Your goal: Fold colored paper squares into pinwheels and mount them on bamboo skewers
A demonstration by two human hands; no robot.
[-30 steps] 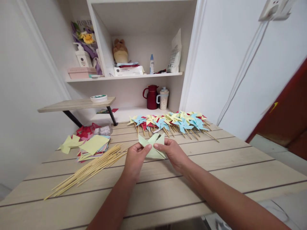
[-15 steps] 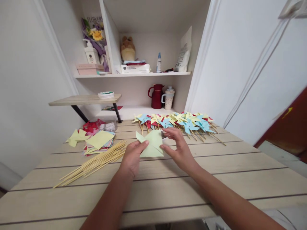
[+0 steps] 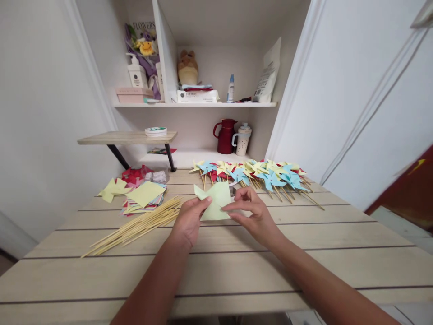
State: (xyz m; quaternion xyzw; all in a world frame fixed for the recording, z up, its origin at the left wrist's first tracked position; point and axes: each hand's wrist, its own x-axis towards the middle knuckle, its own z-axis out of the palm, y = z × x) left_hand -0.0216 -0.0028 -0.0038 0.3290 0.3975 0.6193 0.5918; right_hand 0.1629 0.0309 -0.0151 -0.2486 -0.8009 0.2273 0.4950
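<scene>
A pale green paper square with cut slits is held over the table, its left corner folded inward. My left hand is closed on its left side, thumb pressing near the middle. My right hand is at the lower right corner, index finger over the paper and thumb at the edge, closed on that corner. Finished paper pinwheels in yellow, blue and red on sticks lie behind the hands. Left of my left hand is a bundle of thin wooden sticks.
A stack of coloured paper squares lies at the left, with a folded yellow paper and a clear plastic box. A small raised shelf stands behind. Further back are a red jug and a tumbler.
My right hand has moved from beside the paper's right edge onto its lower right corner, the index finger coming down. My left hand keeps its grip. The view has shifted slightly.
</scene>
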